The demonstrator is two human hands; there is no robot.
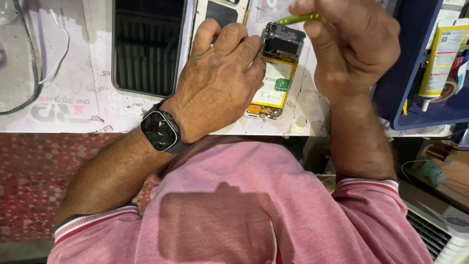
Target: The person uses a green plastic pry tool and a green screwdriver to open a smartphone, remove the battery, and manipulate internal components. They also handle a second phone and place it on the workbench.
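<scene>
Fingers (pixel 244 46) over scuffed white worktop (pixel 73 93)

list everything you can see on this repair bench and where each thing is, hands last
opened phone: one, back cover off, yellow-edged battery showing, on the bench between both hands
tool: one, green handle, tip over the phone's top end
dark screen panel: one, black, flat on the bench, left of the phone
second panel: one, pale frame with dark middle, at the top edge, partly hidden
work mat: one, whitish, worn, covering the bench
cable: one, dark, curving at far left
blue tray: one, at the right
glue tube: one, white and yellow, in the tray
smartwatch: one, black, on the left wrist
left hand: steadying the phone's left edge
right hand: gripping the tool
</scene>
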